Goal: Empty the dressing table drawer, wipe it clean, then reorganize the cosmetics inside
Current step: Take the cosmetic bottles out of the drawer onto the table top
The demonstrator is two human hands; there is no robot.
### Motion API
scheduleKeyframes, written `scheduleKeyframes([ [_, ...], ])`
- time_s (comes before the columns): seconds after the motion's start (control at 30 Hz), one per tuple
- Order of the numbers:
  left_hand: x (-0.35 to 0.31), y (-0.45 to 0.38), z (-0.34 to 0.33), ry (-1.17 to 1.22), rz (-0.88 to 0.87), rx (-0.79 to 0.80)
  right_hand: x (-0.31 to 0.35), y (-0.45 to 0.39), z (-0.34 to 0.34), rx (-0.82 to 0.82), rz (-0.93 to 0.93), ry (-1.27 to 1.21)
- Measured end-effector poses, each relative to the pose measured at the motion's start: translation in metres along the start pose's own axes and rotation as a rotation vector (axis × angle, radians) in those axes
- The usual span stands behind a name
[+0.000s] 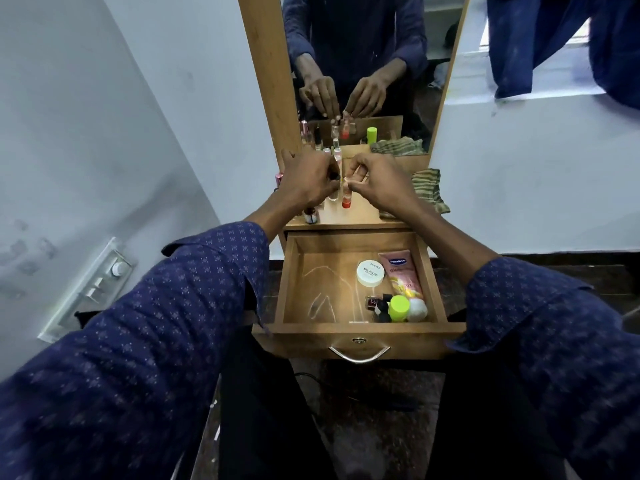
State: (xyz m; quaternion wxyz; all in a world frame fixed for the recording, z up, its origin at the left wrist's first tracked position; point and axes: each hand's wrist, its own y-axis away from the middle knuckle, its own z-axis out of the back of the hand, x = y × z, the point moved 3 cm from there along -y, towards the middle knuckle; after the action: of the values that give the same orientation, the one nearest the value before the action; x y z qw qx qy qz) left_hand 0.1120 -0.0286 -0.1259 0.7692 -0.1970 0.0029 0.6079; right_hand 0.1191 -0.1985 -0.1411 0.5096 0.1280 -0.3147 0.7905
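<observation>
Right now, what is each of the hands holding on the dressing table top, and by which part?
The right hand pinches the upper end of a slim orange-based tube. The left hand is curled over the top of a small clear bottle; its exact hold is hidden.

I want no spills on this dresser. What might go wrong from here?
1. Both hands, left hand and right hand, work among upright small bottles crowded on the shelf; a knuckle may topple one, perhaps into the open drawer below.
2. The orange-capped tube stands on its cap near the right hand and looks easy to tip.
</observation>
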Motion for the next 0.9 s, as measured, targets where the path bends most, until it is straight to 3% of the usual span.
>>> scheduleKeyframes([
  [0.2, 0.02, -0.026, -0.004, -0.11, 0.129, 0.026, -0.005, -0.028, -0.025, -0.034, -0.041, 0.015],
  [0.7, 0.025, -0.043, -0.025, -0.038, 0.212, 0.065, -0.016, -0.05, -0.051, -0.077, -0.044, 0.049],
  [0.9, 0.027, -0.044, -0.029, 0.018, 0.234, 0.014, -0.014, -0.048, -0.052, -0.077, -0.035, 0.03],
])
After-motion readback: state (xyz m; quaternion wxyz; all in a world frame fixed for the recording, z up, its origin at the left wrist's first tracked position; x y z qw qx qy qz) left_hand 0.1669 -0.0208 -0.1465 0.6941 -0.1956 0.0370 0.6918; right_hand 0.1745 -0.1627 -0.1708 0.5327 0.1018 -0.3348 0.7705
